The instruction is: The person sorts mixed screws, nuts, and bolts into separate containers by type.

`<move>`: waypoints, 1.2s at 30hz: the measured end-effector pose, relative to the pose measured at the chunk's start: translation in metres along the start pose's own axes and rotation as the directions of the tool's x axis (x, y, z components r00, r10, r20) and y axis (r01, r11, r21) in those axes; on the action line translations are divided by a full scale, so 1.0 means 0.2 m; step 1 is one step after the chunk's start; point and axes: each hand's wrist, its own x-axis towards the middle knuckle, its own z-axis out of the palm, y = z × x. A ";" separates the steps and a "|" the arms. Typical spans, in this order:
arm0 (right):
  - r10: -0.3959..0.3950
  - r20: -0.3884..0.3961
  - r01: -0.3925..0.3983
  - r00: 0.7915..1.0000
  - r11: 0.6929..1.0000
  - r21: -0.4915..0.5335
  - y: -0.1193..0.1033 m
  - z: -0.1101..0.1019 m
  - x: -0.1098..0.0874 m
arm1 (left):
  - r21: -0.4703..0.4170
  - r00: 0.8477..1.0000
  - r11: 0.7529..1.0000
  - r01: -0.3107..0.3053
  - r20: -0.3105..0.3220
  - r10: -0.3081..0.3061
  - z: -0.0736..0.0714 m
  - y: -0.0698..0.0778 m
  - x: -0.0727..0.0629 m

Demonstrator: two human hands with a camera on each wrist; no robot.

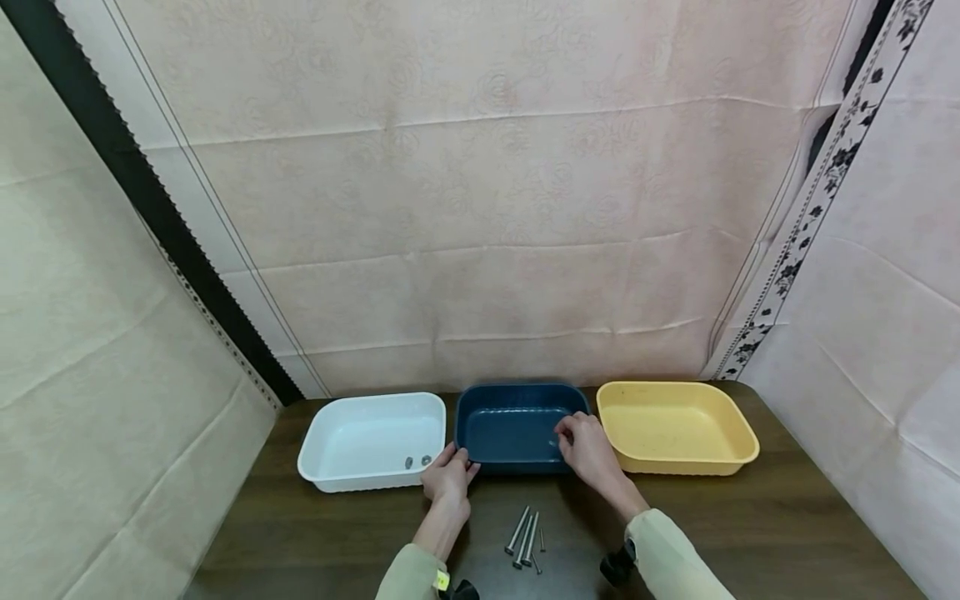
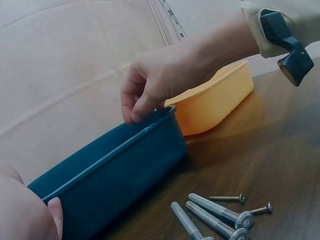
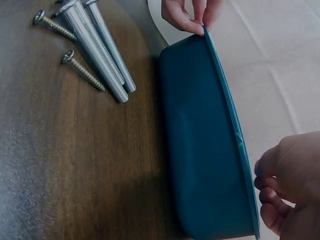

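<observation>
A dark blue plastic tray (image 1: 517, 467) stands between a white tray (image 1: 360, 483) and a yellow tray (image 1: 682, 468). My left hand (image 1: 447, 478) pinches the blue tray's rim at its front left corner, as the right wrist view also shows. Over the front right part of the blue tray is my right hand (image 1: 588, 452), its fingers curled and fingertips close together. Whether something small sits between those fingertips is hidden. In front of the tray, several silver bolts (image 3: 95, 50) lie bunched on the table with two thinner screws (image 3: 83, 73).
Two small grey metal pieces (image 1: 408, 462) lie in the white tray near its front right. The brown wooden table (image 1: 750, 533) meets a pale fabric backdrop (image 1: 487, 208) behind the trays, with fabric at both sides.
</observation>
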 end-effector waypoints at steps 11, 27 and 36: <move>0.031 -0.165 -0.014 0.986 0.994 0.106 -0.05 -0.03 -0.17 | -0.025 1.000 1.000 -0.005 -0.017 0.004 0.01 -0.01 0.00; 0.207 0.075 -0.218 0.975 0.954 0.208 -0.24 0.11 -0.57 | -0.023 1.000 1.000 0.005 -0.003 -0.005 0.00 -0.01 0.00; 0.304 0.124 -0.322 0.945 0.930 0.179 -0.28 0.18 -0.61 | -0.028 1.000 1.000 0.001 -0.007 -0.001 0.00 -0.01 0.01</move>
